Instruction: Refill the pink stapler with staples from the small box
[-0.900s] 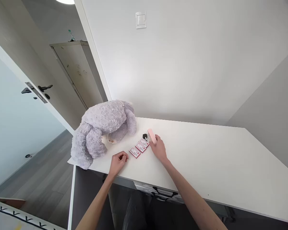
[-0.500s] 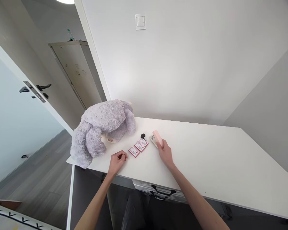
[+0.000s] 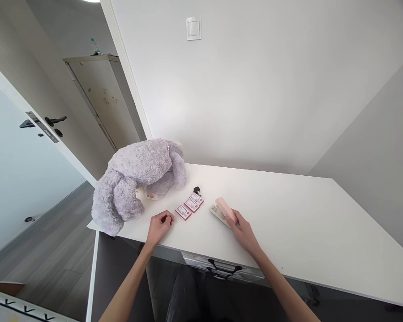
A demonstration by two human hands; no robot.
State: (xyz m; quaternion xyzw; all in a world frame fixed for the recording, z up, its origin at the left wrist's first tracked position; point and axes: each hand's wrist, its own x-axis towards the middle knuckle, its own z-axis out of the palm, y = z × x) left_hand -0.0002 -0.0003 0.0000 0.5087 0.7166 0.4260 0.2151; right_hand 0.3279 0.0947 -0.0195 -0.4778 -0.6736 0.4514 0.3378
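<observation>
My right hand [image 3: 243, 229] is closed round the near end of a pink stapler [image 3: 222, 209], which lies on the white table [image 3: 289, 223]. My left hand [image 3: 159, 224] rests on the table near its front edge, fingers curled in with nothing visible in them. Three small red and white boxes [image 3: 189, 205] lie in a row between my hands. A small black object [image 3: 197, 190] sits just behind the boxes.
A large grey plush toy [image 3: 137, 179] lies on the table's left end, partly over the edge. A wall runs along the back with a white switch [image 3: 193, 28]. A door [image 3: 27, 147] and a cabinet [image 3: 97, 98] stand to the left. A drawer handle [image 3: 221, 270] shows below the table front.
My right hand has drawn the pink stapler toward me and to the right, away from the boxes and the black object. My left hand has stayed curled in place.
</observation>
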